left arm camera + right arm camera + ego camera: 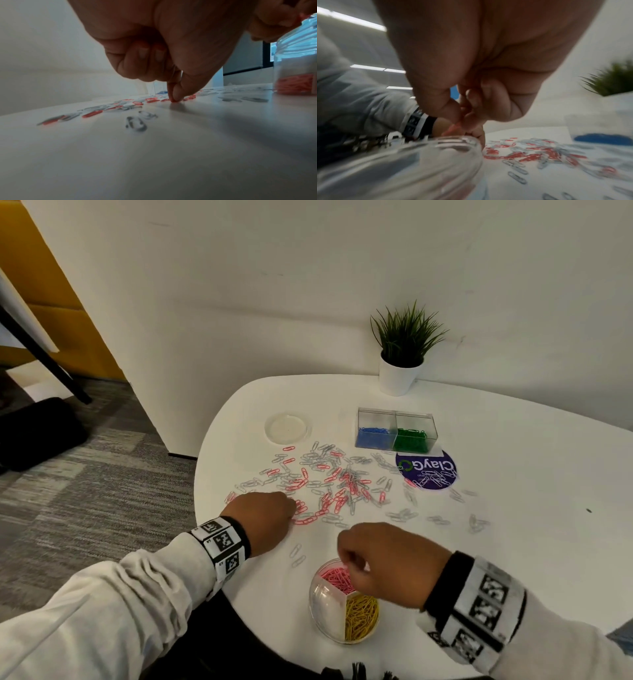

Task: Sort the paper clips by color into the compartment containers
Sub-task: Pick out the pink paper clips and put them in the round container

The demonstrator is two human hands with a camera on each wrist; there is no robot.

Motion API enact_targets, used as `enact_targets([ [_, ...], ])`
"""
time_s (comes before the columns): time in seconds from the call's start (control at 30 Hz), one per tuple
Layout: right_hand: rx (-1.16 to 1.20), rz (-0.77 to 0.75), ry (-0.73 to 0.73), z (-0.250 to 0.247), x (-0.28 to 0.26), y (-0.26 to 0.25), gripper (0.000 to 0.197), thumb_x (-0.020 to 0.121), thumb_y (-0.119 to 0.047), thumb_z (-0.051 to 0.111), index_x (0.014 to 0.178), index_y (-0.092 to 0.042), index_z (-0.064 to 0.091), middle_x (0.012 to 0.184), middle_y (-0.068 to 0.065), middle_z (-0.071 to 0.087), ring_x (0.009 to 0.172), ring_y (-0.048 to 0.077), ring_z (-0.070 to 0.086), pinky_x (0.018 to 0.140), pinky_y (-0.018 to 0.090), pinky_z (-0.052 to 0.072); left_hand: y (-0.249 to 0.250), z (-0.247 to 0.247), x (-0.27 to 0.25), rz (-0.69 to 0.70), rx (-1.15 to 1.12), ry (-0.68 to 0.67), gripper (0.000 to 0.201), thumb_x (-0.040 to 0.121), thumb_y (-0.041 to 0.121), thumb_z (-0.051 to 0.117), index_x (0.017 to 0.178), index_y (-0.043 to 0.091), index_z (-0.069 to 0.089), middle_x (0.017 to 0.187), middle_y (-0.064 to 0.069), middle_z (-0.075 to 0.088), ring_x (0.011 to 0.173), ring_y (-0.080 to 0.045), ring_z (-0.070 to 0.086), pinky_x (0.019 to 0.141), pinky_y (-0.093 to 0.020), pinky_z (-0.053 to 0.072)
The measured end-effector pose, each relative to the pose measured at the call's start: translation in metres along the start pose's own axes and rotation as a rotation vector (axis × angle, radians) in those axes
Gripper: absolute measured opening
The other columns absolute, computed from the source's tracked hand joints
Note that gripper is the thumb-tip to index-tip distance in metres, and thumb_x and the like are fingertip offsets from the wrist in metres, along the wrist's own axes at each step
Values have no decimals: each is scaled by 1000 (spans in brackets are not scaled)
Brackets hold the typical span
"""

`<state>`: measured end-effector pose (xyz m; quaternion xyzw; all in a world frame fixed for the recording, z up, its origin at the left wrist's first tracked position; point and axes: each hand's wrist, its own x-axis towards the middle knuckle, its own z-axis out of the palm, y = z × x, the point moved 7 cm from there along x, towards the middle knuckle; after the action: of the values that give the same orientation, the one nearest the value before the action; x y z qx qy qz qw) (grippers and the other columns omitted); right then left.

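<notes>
Pink paper clips (337,498) are what I am after now, and they lie tangled with the white ones (315,455) just ahead of my left hand (262,517). That hand is curled, thumb and forefinger (178,93) pinching down on a pink clip right at the table (513,542) surface. My right hand (383,563) hovers over the pink section of the round divided container (344,604), fingers bunched together; something pink seems caught between them in the wrist view, though the blur leaves me unsure.

Several pink clips beside my left fingertips look linked in a chain, so I judge a lift could drag neighbours along, white ones included, and carry them to the wrong section. A flat clip on a smooth top may also slip from a shallow pinch.

Under my right hand, the yellow section (361,616) and the pale section sit directly against the pink one, so a drop from off-centre could land across a divider. My right wrist is close to the rim, and a careless nudge might shove the container.

Beyond both hands, the blue (375,434) and green (411,437) clips already sit in their clear rectangular box (397,419).
</notes>
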<state>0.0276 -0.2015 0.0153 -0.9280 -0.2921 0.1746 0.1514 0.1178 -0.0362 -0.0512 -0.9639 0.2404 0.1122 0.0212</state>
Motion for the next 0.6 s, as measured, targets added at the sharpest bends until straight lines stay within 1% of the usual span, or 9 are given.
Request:
enact_targets([
  [0.07,-96,-11,14,12,3,-6,18,97,-26,45,106,-20,60,100,1,57,87,21,56,75,37,48,2,-9,-6,23,-12,62,23,96,34,37,102,23,56,101,4,59,92,-23,60,70,-31,45],
  [0.13,-101,-5,24,16,4,-6,25,98,-26,44,118,-24,60,110,1,58,96,23,58,78,35,48,4,-25,-15,79,-93,171,27,91,42,35,97,27,57,93,9,59,84,-18,61,70,-33,50],
  [0.2,-38,-26,30,14,0,-6,31,97,-24,46,124,-30,60,116,-3,61,103,19,58,86,33,48,11,-42,-25,196,-227,250,29,90,47,37,97,31,60,91,13,60,78,-8,56,69,-30,50],
  [0.3,67,-29,95,-1,-10,-5,30,95,-22,50,119,-34,64,116,-10,67,102,10,61,90,29,49,41,-64,-44,407,-305,275,15,92,39,52,99,32,64,88,19,55,73,3,44,65,-21,42],
  [0.37,119,28,170,-16,-13,8,25,94,-19,54,111,-32,67,109,-11,70,96,5,62,87,24,49,64,-65,-50,495,-295,221,11,93,36,55,99,32,64,86,20,49,72,0,47,62,-20,39],
  [0.4,125,73,200,-22,-13,22,24,94,-17,54,107,-31,68,107,-12,70,95,4,62,87,23,49,75,-62,-52,521,-278,203,11,93,36,55,99,32,64,87,18,51,72,-5,52,60,-21,40],
  [0.47,92,201,226,-28,-11,61,23,95,-13,51,104,-28,67,106,-11,68,95,7,60,88,25,49,92,-56,-53,563,-226,202,11,94,35,52,98,31,62,90,12,56,68,-13,56,55,-26,44],
  [0.53,42,360,239,-26,-7,110,23,95,-12,48,102,-26,65,106,-7,66,95,12,60,88,29,49,105,-51,-53,602,-179,198,12,94,33,51,99,28,60,90,9,57,63,-17,54,51,-28,42],
  [0.6,41,487,275,-25,-3,151,23,94,-11,49,101,-26,64,106,-6,64,97,15,60,87,29,48,114,-45,-52,625,-146,158,16,94,33,49,106,26,58,95,7,58,66,-20,55,53,-29,41],
])
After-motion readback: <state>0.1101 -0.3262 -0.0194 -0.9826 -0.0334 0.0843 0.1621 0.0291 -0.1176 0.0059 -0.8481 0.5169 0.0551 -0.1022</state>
